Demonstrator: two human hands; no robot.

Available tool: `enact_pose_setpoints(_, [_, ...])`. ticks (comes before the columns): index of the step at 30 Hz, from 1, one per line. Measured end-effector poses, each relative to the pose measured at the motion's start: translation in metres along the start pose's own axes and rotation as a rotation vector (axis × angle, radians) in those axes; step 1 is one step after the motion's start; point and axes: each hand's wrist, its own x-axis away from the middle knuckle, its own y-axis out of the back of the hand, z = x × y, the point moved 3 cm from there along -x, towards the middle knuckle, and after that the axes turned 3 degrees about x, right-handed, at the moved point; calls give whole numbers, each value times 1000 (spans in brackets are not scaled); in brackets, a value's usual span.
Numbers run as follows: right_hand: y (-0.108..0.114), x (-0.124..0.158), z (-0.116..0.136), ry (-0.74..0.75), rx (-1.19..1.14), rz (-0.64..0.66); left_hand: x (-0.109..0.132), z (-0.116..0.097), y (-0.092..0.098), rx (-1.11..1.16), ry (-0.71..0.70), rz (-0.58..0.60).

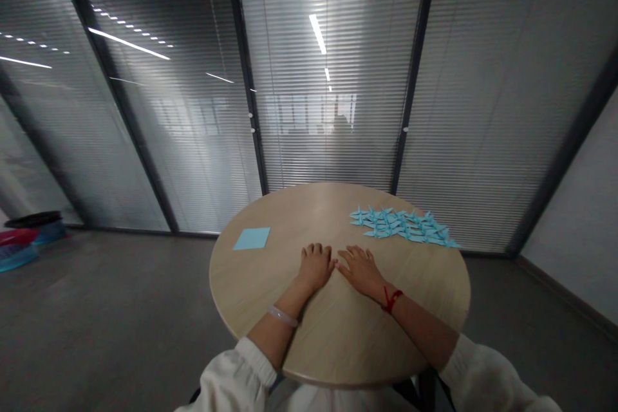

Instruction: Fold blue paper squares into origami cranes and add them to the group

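My left hand point(316, 266) rests palm down on the round wooden table point(309, 206), its fingers slightly curled and holding nothing. Close beside it, my right hand point(361, 269) lies flat with fingers spread; nothing is in it. The two thumbs nearly meet at the middle. To the left of my left hand lies a blue sheet of paper point(252, 239), flat on the tabletop. Beyond my right hand, rows of several folded blue paper cranes point(403, 225) sit near the table's far right edge. Neither hand touches the paper or the cranes.
Behind the table stands a glass partition point(328, 129) with blinds and dark frames. At far left on the grey floor are a dark-rimmed blue bin point(46, 230) and a red and blue container point(18, 250). A white wall point(579, 238) rises on the right.
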Motion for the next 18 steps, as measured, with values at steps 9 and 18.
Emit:
enact_pose_setpoints(9, [20,3,2,195,-208,-435,-5,-2,25,415,-30,-308])
enact_pose_setpoints(18, [29,21,28,322,-367,-311,19,-17,55,671,53,-353])
